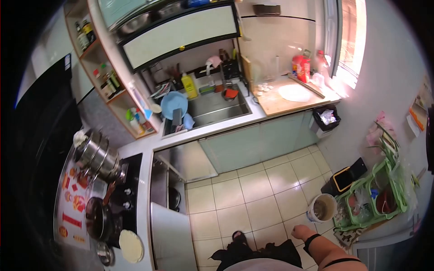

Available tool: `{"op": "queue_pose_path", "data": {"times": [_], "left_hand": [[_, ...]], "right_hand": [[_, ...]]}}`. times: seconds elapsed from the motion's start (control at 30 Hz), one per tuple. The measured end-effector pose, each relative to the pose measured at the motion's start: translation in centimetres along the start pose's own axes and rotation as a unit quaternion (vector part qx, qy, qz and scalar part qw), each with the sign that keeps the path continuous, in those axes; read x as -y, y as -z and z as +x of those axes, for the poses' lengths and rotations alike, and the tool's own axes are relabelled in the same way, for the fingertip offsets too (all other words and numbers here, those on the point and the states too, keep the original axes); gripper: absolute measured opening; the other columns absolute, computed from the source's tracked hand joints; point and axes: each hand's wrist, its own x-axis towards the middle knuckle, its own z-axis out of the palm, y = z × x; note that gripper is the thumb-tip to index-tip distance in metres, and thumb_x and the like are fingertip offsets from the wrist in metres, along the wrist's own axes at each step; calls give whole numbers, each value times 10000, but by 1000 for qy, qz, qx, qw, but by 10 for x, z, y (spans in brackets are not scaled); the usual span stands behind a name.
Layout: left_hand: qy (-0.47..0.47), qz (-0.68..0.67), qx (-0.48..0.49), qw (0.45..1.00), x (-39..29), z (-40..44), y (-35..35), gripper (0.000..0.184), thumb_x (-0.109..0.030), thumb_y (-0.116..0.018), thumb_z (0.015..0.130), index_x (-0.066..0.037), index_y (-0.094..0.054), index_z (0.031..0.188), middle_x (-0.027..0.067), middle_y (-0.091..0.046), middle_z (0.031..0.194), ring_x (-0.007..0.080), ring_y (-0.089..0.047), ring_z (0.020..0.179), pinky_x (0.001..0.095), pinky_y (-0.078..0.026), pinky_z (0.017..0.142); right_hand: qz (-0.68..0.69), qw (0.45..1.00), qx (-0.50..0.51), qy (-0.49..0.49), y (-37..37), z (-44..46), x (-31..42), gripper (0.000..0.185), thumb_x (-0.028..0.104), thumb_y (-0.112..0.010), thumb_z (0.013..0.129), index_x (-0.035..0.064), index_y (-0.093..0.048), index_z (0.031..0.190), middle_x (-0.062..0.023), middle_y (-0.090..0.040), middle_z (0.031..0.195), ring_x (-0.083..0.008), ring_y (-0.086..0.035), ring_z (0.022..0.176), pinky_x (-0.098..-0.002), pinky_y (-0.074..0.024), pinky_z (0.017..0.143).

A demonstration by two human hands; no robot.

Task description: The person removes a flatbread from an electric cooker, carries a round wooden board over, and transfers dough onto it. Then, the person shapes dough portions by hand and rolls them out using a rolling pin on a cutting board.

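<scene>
My right hand [302,231] hangs low over the tiled floor at the bottom right, its fingers curled in; whether anything is inside them is too small to tell. Just right of it stands a white bucket [322,208] with something greyish inside. My left hand does not show. At the lower left, a stack of round pale flat dough [131,246] lies on the counter beside a small metal bowl [105,254]. A dark pan [98,219] sits by the black stove [129,192], with a steel steamer pot [97,153] behind it.
An open cabinet door [174,237] juts out below the stove counter. The sink [219,110] is ahead, with a wooden board [271,101] bearing flattened dough and a rolling pin to its right. Green baskets [357,214] and a small black bin [342,179] stand at the right.
</scene>
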Motion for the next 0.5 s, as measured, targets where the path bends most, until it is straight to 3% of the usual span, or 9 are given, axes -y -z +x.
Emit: {"op": "queue_pose_path", "data": {"times": [0.07, 0.1, 0.17, 0.27, 0.33, 0.37, 0.4, 0.47, 0.5], "left_hand": [[-31, 26, 115, 993, -49, 34, -7, 448, -356, -642, 795, -92, -611, 1155, 162, -576, 1229, 385, -531, 1114, 460, -437, 952], [-39, 25, 115, 992, -69, 50, -14, 448, -356, -642, 795, -92, -611, 1155, 162, -576, 1229, 385, -531, 1114, 460, -437, 952], [-64, 41, 197, 978, -104, 88, -32, 398, -330, -568, 848, -95, -615, 1165, 161, -595, 1211, 363, -549, 1105, 458, -436, 960], [-174, 57, 231, 956, -96, 189, -195, 341, -280, -486, 897, -90, -623, 1145, 176, -617, 1167, 346, -573, 1076, 461, -436, 958], [-79, -10, 285, 955, -158, 217, -146, 230, -203, -580, 832, -60, -698, 967, 174, -667, 1014, 397, -588, 1008, 551, -438, 868], [-204, 72, 308, 926, -160, 255, -190, 325, -271, -469, 894, -62, -697, 996, 170, -660, 1075, 366, -616, 1032, 478, -490, 901], [-104, 8, 310, 945, -201, 270, -159, 381, -390, -498, 894, -92, -697, 1021, 151, -645, 1139, 341, -605, 1072, 457, -486, 911], [-132, -29, 264, 955, -268, 310, -114, 494, -545, -499, 878, -124, -697, 1044, 141, -634, 1175, 325, -578, 1125, 452, -455, 960], [-116, -33, 230, 966, -305, 323, -74, 538, -586, -484, 869, -125, -698, 1046, 139, -636, 1177, 316, -585, 1120, 454, -453, 956]], "right_hand": [[45, 999, 28, -4, 3, 8, -11, 335, 325, -570, 816, 60, -711, 966, -170, -690, 990, -347, -643, 957, -434, -494, 878], [49, 998, -38, -3, -3, 16, -21, 331, 319, -580, 799, 47, -711, 936, -175, -692, 943, -362, -644, 930, -440, -497, 861], [54, 996, -60, -26, 12, 21, -40, 336, 321, -574, 796, 40, -709, 923, -184, -687, 936, -371, -641, 928, -442, -498, 858], [61, 992, -88, -71, 42, 32, -87, 344, 321, -564, 788, 26, -703, 899, -214, -669, 949, -396, -627, 941, -450, -496, 857], [75, 983, -120, -117, 54, 34, -131, 414, 379, -542, 805, 40, -691, 990, -213, -670, 1001, -392, -624, 984, -453, -487, 876], [120, 976, -112, -144, 84, 21, -127, 413, 384, -536, 817, 38, -697, 975, -217, -680, 955, -384, -639, 966, -458, -484, 880], [89, 980, -50, -169, 98, 30, -149, 419, 392, -531, 830, 32, -699, 961, -207, -689, 916, -352, -657, 947, -446, -494, 867], [103, 972, -139, -161, 134, 14, -138, 395, 315, -455, 904, -13, -654, 996, -280, -628, 1073, -431, -595, 986, -470, -480, 896], [74, 973, -130, -176, 146, 21, -145, 391, 323, -456, 911, -3, -657, 990, -272, -629, 1081, -437, -587, 997, -476, -485, 879]]}}
